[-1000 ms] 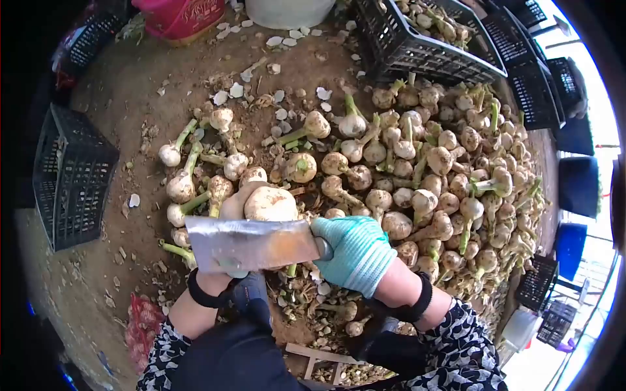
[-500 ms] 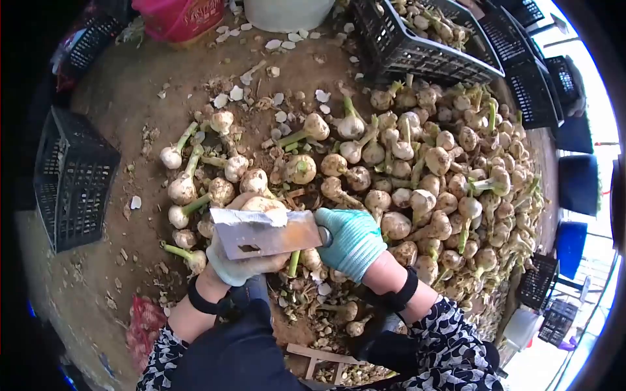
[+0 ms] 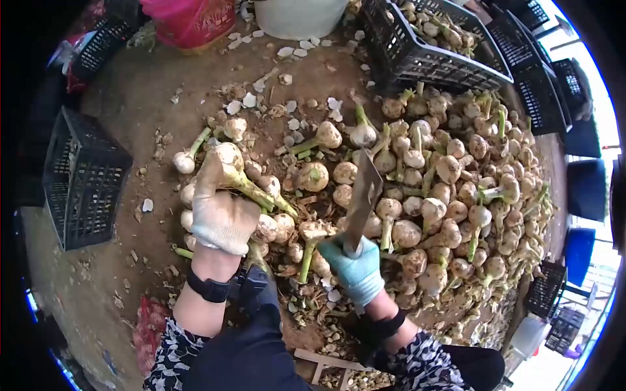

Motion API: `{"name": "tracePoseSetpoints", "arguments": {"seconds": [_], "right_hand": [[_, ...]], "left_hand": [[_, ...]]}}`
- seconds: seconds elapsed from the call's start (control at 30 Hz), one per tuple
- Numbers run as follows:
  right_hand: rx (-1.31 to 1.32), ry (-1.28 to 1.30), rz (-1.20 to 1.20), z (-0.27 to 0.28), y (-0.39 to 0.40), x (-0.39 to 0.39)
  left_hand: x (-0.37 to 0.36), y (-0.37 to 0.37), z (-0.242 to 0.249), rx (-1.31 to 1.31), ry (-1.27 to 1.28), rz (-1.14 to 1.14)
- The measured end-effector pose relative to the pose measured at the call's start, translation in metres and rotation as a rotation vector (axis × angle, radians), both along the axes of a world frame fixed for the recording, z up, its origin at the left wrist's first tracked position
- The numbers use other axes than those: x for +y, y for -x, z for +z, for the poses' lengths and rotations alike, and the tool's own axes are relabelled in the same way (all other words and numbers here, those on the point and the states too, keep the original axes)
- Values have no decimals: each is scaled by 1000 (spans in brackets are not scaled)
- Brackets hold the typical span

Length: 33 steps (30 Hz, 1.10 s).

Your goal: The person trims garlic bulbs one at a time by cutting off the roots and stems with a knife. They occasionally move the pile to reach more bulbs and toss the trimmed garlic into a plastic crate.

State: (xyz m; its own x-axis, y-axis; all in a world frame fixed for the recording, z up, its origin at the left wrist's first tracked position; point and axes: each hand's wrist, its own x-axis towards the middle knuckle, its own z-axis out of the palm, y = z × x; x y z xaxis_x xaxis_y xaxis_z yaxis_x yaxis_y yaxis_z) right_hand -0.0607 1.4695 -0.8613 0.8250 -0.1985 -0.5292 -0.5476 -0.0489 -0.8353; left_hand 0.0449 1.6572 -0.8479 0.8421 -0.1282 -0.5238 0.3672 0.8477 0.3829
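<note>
My left hand (image 3: pixel 223 212), in a pale glove, reaches forward with its fingers closed around a round, soil-stained root vegetable (image 3: pixel 228 155). A thick green stalk (image 3: pixel 255 191) runs from it toward the lower right. Part of the root is hidden by the fingers. My right hand (image 3: pixel 358 266), in a teal glove, grips a cleaver (image 3: pixel 363 199) by its handle. Its blade points away from me and is turned nearly edge-on, above the pile of root vegetables (image 3: pixel 450 169). Several more whitish roots with stalks lie around my left hand.
A black crate (image 3: pixel 85 179) stands at the left, and another crate (image 3: pixel 443 62) holding roots is at the back right. A pink bucket (image 3: pixel 190 23) and a white bucket (image 3: pixel 300 16) stand at the back. Peel scraps (image 3: pixel 285 51) litter the ground. A red net bag (image 3: pixel 150 332) lies lower left.
The cleaver has swung from lying across a root in my left hand to pointing forward on the right. My left hand has moved forward and now grasps a stalked root.
</note>
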Motion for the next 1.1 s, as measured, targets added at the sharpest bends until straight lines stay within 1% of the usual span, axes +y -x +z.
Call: {"name": "tracePoseSetpoints", "arguments": {"seconds": [0.1, 0.17, 0.23, 0.27, 0.3, 0.33, 0.37, 0.4, 0.43, 0.5, 0.57, 0.6, 0.63, 0.7, 0.73, 0.77, 0.8, 0.83, 0.87, 0.9, 0.93, 0.97, 1.0, 1.03, 1.1], "right_hand": [[11, -68, -226, -10, 15, 8], [87, -147, -380, -2, 15, 5], [-86, -203, -586, 2, 18, 6], [-134, -57, -545, -9, 26, -1], [-185, 87, -509, -22, 30, -8], [-69, -50, -553, -1, 23, -5], [-66, -51, -557, -3, 22, -5], [-85, -31, -520, -7, 23, -6], [-103, -9, -480, -11, 23, -6], [-131, 41, -384, -25, 26, -4], [-25, -79, -437, -14, 18, 6], [-29, -69, -425, -6, 12, 10], [-28, -72, -404, -9, 10, 8], [-24, -22, -351, -13, 3, 0], [-44, 8, -246, -10, -4, -8], [-64, 37, -145, -6, -12, -15], [-129, 136, -75, -5, -19, -17], [-92, 158, 6, 4, -27, -20], [-225, 225, 104, 0, -32, -23], [-356, 292, 206, -4, -36, -25], [-431, 428, 307, 2, -43, -25], [-504, 565, 410, 12, -49, -25], [-542, 614, 486, 18, -54, -25], [-538, 618, 484, 21, -57, -26], [-482, 767, 682, 25, -61, -27]], "left_hand": [[-24, -3, -7, -93, -207, -11], [-49, -1, -7, -421, -701, -601], [-51, -2, 10, -453, -1441, -635], [-41, -21, 7, -383, -1313, -435], [-25, -45, -14, -92, -1342, -352], [4, -73, -63, -85, -1342, -210], [5, -88, -38, 153, -1468, -271], [17, -106, -71, 191, -1736, -254], [22, -118, -82, 288, -1817, -380], [25, -125, -106, 236, -1663, -510], [24, -132, -136, 206, -1964, -599], [25, -139, -150, 256, -2027, -604], [26, -140, -145, 253, -2021, -601], [29, -135, -136, 6, -1747, -692], [25, -129, -127, -7, -1689, -657], [16, -111, -103, -233, -1447, -593], [7, -97, -85, -148, -1383, -581], [9, -85, -76, -170, -955, -590], [5, -67, -59, -305, -934, -607], [-3, -50, -35, -355, -860, -632], [8, -34, -45, -560, -848, -671], [14, -23, -52, -747, -940, -724], [21, -11, -60, -936, -1025, -748], [17, -2, -65, -839, -880, -743], [11, 18, -75, -633, -595, -697]]}}
